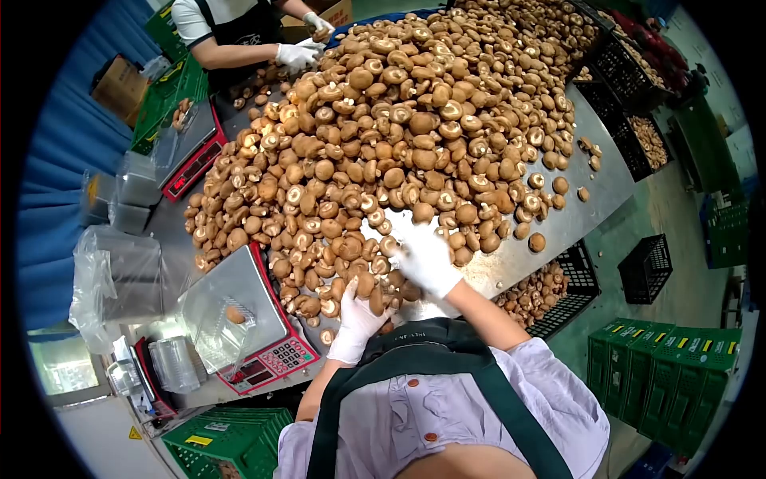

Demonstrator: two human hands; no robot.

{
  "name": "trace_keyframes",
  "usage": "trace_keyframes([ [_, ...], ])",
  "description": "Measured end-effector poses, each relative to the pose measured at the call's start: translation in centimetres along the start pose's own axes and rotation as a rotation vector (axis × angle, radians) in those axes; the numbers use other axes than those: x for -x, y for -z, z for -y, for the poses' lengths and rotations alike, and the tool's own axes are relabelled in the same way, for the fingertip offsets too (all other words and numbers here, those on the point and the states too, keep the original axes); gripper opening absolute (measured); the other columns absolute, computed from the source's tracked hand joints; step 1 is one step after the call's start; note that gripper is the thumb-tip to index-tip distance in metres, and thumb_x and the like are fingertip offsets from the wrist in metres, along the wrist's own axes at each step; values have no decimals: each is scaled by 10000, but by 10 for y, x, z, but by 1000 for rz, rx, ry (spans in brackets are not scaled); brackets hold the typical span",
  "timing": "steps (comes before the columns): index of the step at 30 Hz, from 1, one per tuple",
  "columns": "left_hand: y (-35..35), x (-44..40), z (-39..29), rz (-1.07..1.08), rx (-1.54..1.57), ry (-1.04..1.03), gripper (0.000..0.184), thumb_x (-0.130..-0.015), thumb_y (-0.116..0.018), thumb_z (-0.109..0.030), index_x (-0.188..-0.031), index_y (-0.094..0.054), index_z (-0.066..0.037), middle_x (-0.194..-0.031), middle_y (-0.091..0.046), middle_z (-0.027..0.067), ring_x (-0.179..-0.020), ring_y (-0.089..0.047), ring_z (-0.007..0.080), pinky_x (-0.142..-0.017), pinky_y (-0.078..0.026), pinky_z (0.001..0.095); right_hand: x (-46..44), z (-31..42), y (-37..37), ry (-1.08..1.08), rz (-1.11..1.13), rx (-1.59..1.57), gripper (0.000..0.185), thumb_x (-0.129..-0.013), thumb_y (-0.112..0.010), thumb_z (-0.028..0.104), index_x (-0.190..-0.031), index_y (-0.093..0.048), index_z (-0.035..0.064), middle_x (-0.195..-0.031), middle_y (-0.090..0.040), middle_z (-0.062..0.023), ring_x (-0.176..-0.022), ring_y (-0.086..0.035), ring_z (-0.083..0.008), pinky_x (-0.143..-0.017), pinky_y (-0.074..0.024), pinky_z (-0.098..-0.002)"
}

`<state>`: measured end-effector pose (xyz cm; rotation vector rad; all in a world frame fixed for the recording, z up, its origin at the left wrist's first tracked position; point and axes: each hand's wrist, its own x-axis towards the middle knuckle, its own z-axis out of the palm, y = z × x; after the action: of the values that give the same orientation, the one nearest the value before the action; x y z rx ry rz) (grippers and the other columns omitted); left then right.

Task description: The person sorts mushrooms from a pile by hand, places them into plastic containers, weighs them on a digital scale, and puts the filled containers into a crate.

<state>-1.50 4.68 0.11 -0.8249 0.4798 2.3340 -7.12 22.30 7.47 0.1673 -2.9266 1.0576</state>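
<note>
Your left hand (357,323), at about 7 o'clock from the middle of the view, is half closed, its fingers curved along one side of a brown mushroom (377,301) that it seems to cup. Your right hand (429,262), white-gloved as well, is at 5 o'clock, just beyond the near edge of the table (598,172). It is blurred, so I cannot tell how far open it is or whether it has hold of anything. The loose mushrooms between your hands lie at the near edge of the pile (399,128), which spreads from 9 o'clock round to 2.

To handle these well, keep the left fingers curved and soft: the caps look easy to dent, and stems could snap under a hard pinch. Take hold round the cap, and use the bare patch by your right hand as room to turn each one and see both sides. Work from the near edge, since drawing from deeper in could bring others rolling down.

At 8 o'clock stands a scale (275,355), with a single mushroom in a clear tray (219,343) on it. Mind the black crate (586,279) at 4 o'clock, below the table.
</note>
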Motion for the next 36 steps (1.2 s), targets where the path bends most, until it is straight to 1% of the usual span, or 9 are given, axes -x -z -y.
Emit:
trace_keyframes([
  [5,-2,9,0,-25,-64,-42,506,-882,-410,-474,-1163,-549,-77,-977,-574,70,-728,-522,214,-639,-427,322,-39,-98,-45,122,-160,435,340,-766,-569,87,-1104,-549,55,-931,-550,-133,-828,-548,-309,-685,-475,-415],
  [9,3,10,-4,61,-68,-21,586,-883,-409,-450,-1332,-466,-77,-968,-563,69,-743,-489,199,-622,-399,301,-32,-93,-40,8,-186,49,368,-818,-624,231,-1145,-584,67,-1031,-630,-140,-922,-611,-279,-771,-503,-348],
  [15,4,5,-5,230,-56,-20,719,-833,-459,-522,-1434,-322,-153,-1375,-443,131,-1058,-530,290,-647,-505,291,-10,-77,-23,-307,196,-947,351,-963,-509,197,-1241,-516,-17,-1008,-620,-68,-773,-617,-137,-674,-487,-237],
  [19,1,1,-4,373,105,48,767,-807,-491,-550,-1454,-267,-203,-1494,-289,133,-1352,-317,356,-728,-575,370,5,-58,-10,-464,271,-1263,353,-962,-506,178,-1260,-531,-9,-1065,-630,-44,-903,-570,-96,-773,-478,-242],
  [23,-9,1,-3,280,192,66,735,-824,-451,-553,-1454,-270,-220,-1516,-249,103,-1379,-263,342,-735,-563,426,7,-69,-20,-407,203,-1128,368,-969,-493,209,-1254,-529,-23,-1124,-622,-79,-994,-572,-144,-867,-456,-269],
  [25,-6,3,-3,330,192,74,721,-831,-446,-533,-1451,-270,-209,-1479,-307,105,-1310,-342,330,-761,-517,387,2,-62,-19,105,-66,-499,422,-951,-510,274,-1294,-502,27,-1032,-658,-124,-815,-656,-230,-739,-524,-337],
  [29,4,-1,-3,190,48,24,673,-830,-470,-528,-1394,-370,-176,-1338,-474,80,-1078,-519,262,-706,-484,296,-9,-54,13,-246,24,-370,488,-846,-612,252,-1290,-524,70,-1036,-639,-182,-808,-644,-244,-741,-505,-324],
  [33,15,-6,-8,230,33,-18,559,-822,-534,-495,-1242,-492,-129,-1023,-578,42,-725,-504,175,-592,-434,261,-2,-68,-10,144,-288,-61,418,-798,-630,215,-1190,-583,81,-1060,-621,-161,-856,-615,-310,-795,-495,-383],
  [36,16,-4,-14,228,133,17,482,-843,-489,-530,-1084,-540,-115,-906,-549,48,-651,-484,187,-514,-402,277,12,-66,-25,164,-3,160,275,-777,-612,198,-1028,-608,86,-969,-608,-115,-949,-554,-292,-798,-450,-419],
])
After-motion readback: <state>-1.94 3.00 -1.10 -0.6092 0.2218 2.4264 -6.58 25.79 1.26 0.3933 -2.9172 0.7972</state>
